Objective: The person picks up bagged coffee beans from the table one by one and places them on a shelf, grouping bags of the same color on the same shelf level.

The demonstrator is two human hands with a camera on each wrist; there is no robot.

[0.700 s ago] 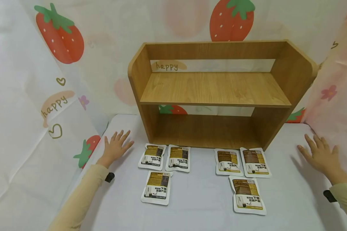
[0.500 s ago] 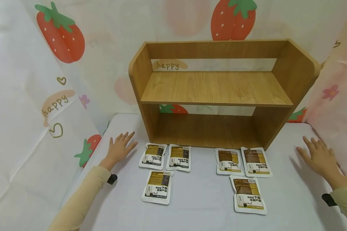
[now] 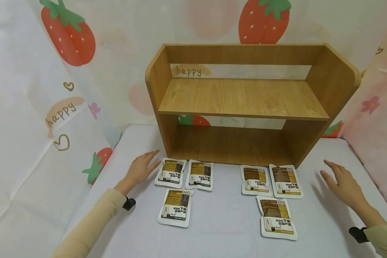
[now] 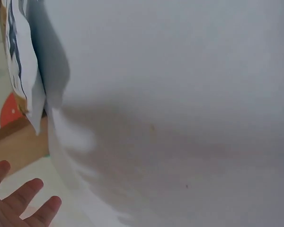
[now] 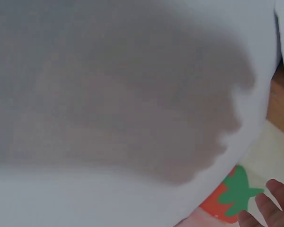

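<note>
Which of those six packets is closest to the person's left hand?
The left packet in the left group's back row. It lies just beside the left hand; the other five packets lie farther off.

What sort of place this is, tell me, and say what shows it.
Probably a staged tabletop set-up rather than a lived-in room: strawberry-print sheeting rises behind and on both sides of a white table surface, where six packets lie before a wooden shelf unit.
</note>
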